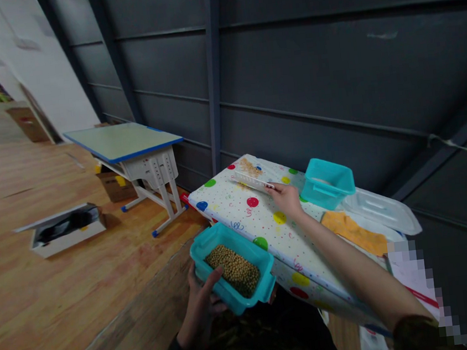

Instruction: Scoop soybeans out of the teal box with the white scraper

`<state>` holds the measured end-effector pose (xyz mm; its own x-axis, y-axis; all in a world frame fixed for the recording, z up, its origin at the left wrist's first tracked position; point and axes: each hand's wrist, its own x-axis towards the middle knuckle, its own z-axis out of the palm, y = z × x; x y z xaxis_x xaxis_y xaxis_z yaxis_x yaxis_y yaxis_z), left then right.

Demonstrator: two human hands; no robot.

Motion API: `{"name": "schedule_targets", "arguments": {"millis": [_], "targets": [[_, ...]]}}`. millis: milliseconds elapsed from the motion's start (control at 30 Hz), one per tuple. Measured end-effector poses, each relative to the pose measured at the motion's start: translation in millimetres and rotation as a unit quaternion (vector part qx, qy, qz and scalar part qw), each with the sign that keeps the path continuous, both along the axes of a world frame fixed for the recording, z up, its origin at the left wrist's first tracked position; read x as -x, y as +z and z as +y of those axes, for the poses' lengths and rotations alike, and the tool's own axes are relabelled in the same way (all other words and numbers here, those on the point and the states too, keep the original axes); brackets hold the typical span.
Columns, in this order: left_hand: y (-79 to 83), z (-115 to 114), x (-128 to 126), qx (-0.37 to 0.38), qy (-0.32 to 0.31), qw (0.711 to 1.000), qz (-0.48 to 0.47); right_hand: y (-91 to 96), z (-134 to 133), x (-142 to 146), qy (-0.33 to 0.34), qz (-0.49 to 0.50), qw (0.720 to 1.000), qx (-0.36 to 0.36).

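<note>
My left hand [203,300] grips a teal plastic container [265,263] from its left side, with the thumb over the rim. Round yellowish beans [235,266] that look like soybeans partly fill it; it is held just off the table's near edge. Over the far part of the table, my right hand [286,198] is closed on one end of a long, narrow white strip [253,180], ruler-like with small marks or holes. Small tan bits [249,166] lie scattered on the tablecloth around the strip's far end.
A polka-dot cloth covers the table [241,210]. A second teal container [328,179], a clear lid [383,212] and an orange cloth [354,232] sit on its right. A desk [125,140] and an opened white box [68,228] stand left. A dark panelled wall [289,69] rises behind.
</note>
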<state>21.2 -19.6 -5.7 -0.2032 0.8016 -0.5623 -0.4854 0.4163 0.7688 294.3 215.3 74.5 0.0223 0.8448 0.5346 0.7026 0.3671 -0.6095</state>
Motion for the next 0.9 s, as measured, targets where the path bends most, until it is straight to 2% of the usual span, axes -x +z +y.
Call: {"name": "schedule_targets", "arguments": {"millis": [100, 200, 333, 433, 600, 767, 900], "targets": [[-1.8, 1.0, -0.6, 0.006, -0.006, 1.0, 0.012, 2.4, -3.2, 5.4, -0.013, -0.002, 1.0, 0.015], [-0.2, -0.7, -2.4, 0.004, -0.009, 1.0, 0.024, -2.6, -9.6, 8.3, -0.014, 0.004, 1.0, 0.023], [5.8, -6.9, -6.2, -0.003, -0.011, 1.0, 0.015, -14.1, -25.1, 1.7, 0.003, 0.022, 1.0, -0.015], [9.7, -11.0, -8.2, -0.014, -0.021, 1.0, -0.006, -17.9, -37.8, -7.4, -0.009, 0.01, 0.999, -0.041], [15.1, -13.8, -9.5, -0.018, -0.027, 0.999, -0.014, -19.4, -58.2, -17.5, -0.019, -0.04, 0.998, -0.037], [19.9, -14.9, -12.1, -0.016, -0.024, 0.999, -0.015, -20.5, -77.5, -21.9, -0.009, -0.034, 0.998, -0.049], [18.8, -14.1, -14.2, -0.013, -0.028, 0.999, -0.022, -16.9, -79.7, -20.2, -0.018, -0.048, 0.998, -0.034]]}}
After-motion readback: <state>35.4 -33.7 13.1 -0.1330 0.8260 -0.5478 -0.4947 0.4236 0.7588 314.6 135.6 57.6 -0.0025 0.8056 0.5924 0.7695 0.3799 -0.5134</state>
